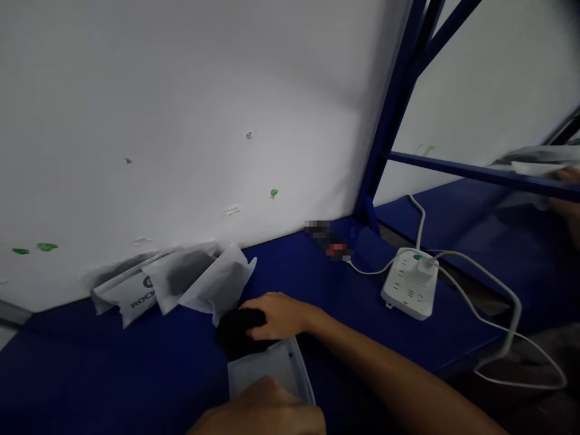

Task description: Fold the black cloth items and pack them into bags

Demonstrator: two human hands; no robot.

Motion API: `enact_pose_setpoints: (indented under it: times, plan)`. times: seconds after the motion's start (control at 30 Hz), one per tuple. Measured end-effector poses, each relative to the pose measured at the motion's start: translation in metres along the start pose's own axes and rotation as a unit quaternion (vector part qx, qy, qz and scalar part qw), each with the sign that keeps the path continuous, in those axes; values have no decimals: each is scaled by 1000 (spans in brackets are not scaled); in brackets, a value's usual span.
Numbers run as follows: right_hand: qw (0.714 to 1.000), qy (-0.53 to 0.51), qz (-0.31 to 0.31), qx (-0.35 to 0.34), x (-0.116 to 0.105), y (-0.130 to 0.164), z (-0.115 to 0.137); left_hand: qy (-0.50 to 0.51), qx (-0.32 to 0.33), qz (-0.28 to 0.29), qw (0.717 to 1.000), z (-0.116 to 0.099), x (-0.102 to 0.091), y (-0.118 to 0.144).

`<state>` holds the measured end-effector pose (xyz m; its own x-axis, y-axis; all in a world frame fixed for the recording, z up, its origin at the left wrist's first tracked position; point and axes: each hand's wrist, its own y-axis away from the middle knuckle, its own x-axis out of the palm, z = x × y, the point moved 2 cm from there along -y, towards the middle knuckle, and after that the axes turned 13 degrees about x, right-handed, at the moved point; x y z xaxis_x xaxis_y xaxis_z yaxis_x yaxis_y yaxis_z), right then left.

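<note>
Softly, right hand (pixel 276 315) gripping black lump (pixel 238 335)

We counted three white pouches (pixel 181 281) far left, one open pouch (pixel 267 368) near, one black item (pixel 238 332), one power strip (pixel 410 284).

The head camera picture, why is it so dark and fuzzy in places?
Head view: dim light, so the blue table looks nearly black; the right hand on the black thing is soft; the far right edge smears with motion blur; a small patch by the wall is pixelated; straight shelf posts lean.
</note>
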<state>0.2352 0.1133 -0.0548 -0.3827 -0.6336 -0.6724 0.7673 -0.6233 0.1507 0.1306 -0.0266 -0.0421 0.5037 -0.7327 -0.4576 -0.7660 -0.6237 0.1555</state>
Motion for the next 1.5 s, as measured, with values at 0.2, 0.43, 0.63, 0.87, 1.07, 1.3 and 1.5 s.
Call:
enact_pose_setpoints:
  times: [0.2, 0.43, 0.63, 0.87, 1.07, 1.3, 1.5]
  plan:
    - [967, -178, -179, 39, -39, -1, -43, 86, 11, -202, 976, -2, -39, 10]
    - [883, -360, -292, 68, -70, 12, -47, -36, 20, -418, 908, 23, -61, 5]
    - [850, -523, -40, 58, -46, 25, -25, -185, 10, -458, 870, 47, -47, -6]
    - [854, -473, 173, 131, -11, 12, -24, -214, 135, -533, 807, 54, -56, -3]
    - [851, -468, 126, 201, -14, 11, -21, -278, 161, -561, 763, 47, -62, -1]
    - [834, -530, 57, 140, -3, 5, -12, -469, 259, -357, 765, 38, -35, -15]
    - [772, -611, -91, 147, 20, -4, 3, -488, 238, -367, 756, 36, -28, -16]
